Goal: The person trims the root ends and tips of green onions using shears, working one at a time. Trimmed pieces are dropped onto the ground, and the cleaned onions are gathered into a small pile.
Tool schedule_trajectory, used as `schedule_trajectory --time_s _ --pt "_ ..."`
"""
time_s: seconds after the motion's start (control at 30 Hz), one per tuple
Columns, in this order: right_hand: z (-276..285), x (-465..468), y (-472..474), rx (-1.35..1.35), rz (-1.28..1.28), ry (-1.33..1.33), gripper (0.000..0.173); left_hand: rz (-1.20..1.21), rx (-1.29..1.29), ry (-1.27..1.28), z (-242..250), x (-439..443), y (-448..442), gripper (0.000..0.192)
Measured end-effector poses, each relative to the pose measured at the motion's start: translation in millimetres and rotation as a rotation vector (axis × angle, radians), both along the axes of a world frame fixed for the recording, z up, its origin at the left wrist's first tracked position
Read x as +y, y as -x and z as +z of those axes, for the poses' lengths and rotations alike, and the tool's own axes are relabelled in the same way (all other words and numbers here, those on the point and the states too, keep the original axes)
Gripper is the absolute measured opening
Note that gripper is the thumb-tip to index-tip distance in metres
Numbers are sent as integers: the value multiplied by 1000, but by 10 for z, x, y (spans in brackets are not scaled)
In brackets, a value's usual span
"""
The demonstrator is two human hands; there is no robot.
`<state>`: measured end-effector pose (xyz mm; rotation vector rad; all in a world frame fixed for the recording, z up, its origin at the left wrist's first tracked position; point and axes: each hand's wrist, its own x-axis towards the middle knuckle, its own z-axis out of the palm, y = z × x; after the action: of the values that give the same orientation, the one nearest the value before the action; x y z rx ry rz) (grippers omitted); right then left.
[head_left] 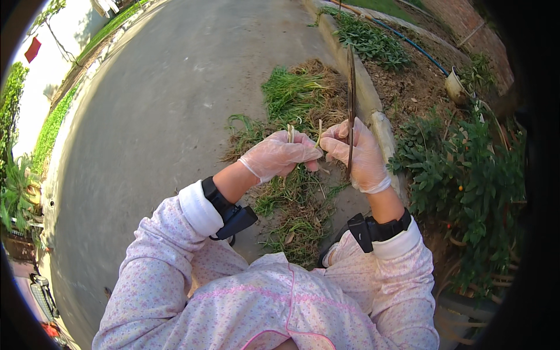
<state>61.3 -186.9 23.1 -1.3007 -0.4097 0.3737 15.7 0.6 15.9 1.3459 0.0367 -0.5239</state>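
My left hand (pixel 282 153), in a clear plastic glove, is closed around a few pale plant stems (pixel 290 132) whose cut-looking ends stick up past the fingers. Close beside it, my right hand (pixel 361 153), gloved too, has its thumb and forefinger at another pale stem (pixel 320 131). A long, thin, dark brown strip (pixel 351 94) stands along the right palm and seems held there; whether it is a blade or a stick I cannot tell. Beneath both hands lie uprooted green grass-like plants (pixel 293 94) with matted brown roots (pixel 326 116).
More pulled plants (pixel 302 227) lie between my feet on the concrete pavement (pixel 153 131). To the right runs a concrete curb (pixel 372 96), with a soil bed, leafy shrubs (pixel 468 192), a blue hose (pixel 415 46) and a whitish pot (pixel 456 87) beyond it.
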Motion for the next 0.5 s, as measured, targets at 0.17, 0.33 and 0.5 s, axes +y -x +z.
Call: schedule_trajectory --time_s 0.17,0.33,0.5 --pt "-34 55 67 -81 -54 105 27 -21 -162 -141 4 -42 22 22" --pt "5 23 25 42 -23 -15 26 -43 19 9 29 57 33 23" --pt "15 19 21 -26 -44 17 25 -38 19 54 -13 79 53 22"
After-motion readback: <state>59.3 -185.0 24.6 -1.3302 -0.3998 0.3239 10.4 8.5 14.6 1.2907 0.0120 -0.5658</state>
